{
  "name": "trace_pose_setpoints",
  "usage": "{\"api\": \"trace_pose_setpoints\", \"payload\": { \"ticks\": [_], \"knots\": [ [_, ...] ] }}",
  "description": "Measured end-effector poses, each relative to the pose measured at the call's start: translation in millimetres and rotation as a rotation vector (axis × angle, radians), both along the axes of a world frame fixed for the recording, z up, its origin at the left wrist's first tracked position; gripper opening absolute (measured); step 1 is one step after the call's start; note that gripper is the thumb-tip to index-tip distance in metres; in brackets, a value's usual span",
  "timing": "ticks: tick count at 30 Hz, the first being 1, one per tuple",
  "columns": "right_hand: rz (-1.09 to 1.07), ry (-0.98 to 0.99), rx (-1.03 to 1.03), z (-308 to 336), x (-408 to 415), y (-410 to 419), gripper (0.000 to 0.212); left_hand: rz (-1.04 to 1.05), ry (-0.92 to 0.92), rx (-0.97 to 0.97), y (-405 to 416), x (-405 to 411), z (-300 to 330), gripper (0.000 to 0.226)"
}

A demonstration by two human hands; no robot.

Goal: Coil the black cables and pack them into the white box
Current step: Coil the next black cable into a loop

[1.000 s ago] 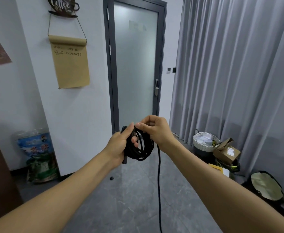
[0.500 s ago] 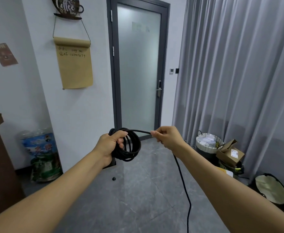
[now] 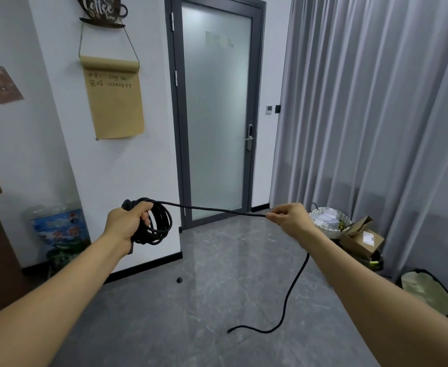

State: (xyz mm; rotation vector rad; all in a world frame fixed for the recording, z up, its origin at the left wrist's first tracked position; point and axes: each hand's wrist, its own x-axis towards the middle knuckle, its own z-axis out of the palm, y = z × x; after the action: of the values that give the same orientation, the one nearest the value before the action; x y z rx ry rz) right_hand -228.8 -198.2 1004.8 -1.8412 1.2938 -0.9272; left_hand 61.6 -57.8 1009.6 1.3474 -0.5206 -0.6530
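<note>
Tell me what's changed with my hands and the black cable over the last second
The right hand drew away to the right from the left hand, pulling a straight stretch of the black cable out between them; a second ago both hands met at the coil. The free tail now trails on the floor. The left hand keeps gripping the coil, and the right keeps pinching the cable.

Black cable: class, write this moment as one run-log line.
step: coiling | left hand: grips coil | right hand: pinches black cable, stretched between hands | loose end: on floor | white box: not in view
</note>
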Motion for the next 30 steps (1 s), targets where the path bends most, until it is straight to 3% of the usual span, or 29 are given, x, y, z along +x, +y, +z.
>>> {"api": "trace_pose_setpoints", "payload": {
  "ticks": [8, 13, 19, 24, 30],
  "knots": [
    [0.296, 0.360, -0.174, 17.9, 34.9, 23.4, 0.012, 0.035, -0.290, 0.008, -8.9, -32.4, 5.6, 0.022],
    [0.509, 0.218, -0.154, 32.4, 51.9, 44.1, 0.009, -0.035, -0.358, 0.029, -11.8, -51.4, 7.0, 0.020],
    [0.587, -0.061, -0.057, 46.2, 66.1, 56.5, 0.006, -0.192, -0.378, 0.039, -14.9, -79.2, 4.1, 0.027],
    [0.567, -0.166, -0.031, 42.8, 68.2, 57.7, 0.008, -0.392, -0.034, -0.028, -12.6, -97.0, 6.9, 0.023],
    [0.520, -0.196, -0.011, 41.7, 65.9, 57.2, 0.009, -0.583, 0.227, -0.058, -13.1, -100.5, 5.3, 0.023]
  ]
}}
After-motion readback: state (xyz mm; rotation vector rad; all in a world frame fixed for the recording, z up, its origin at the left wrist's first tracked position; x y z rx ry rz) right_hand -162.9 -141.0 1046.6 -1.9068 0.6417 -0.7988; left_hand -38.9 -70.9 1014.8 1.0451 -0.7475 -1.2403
